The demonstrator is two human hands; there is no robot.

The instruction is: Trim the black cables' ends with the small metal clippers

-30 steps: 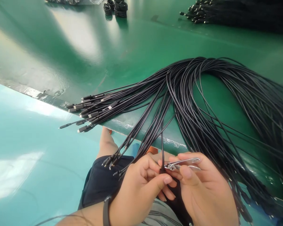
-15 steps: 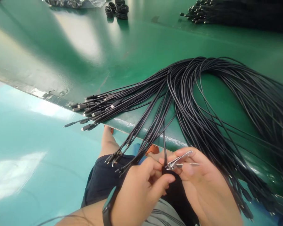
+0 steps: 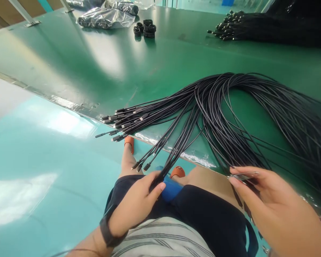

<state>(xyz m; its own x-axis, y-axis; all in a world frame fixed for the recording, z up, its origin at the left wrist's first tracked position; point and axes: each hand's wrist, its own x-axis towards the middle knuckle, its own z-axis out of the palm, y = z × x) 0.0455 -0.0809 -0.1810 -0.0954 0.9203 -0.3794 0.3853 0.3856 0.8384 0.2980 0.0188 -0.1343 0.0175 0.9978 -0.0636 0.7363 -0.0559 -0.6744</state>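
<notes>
My left hand (image 3: 141, 200), with a dark band on the wrist, is closed around the ends of several black cables (image 3: 173, 153) that hang over the table's front edge. To the right, my right hand (image 3: 273, 200) pinches a silver nail clipper (image 3: 244, 175) between thumb and fingers, its cutting end towards the left. The clipper is close to the large cable bundle (image 3: 219, 107), which arches across the table. At the left, more cables of that bundle end in small black connectors (image 3: 120, 125) lying at the table edge.
The green table (image 3: 69, 71) has its front edge running diagonally before my lap. Farther back are small coiled cables (image 3: 148, 30), clear plastic bags (image 3: 107, 18) with dark contents and another cable pile (image 3: 256, 26). A blue object (image 3: 171, 189) sits between my legs.
My hands have moved apart: the left moved left and took hold of a group of cable ends, while the right carried the nail clipper to the right. The view has tilted up slightly.
</notes>
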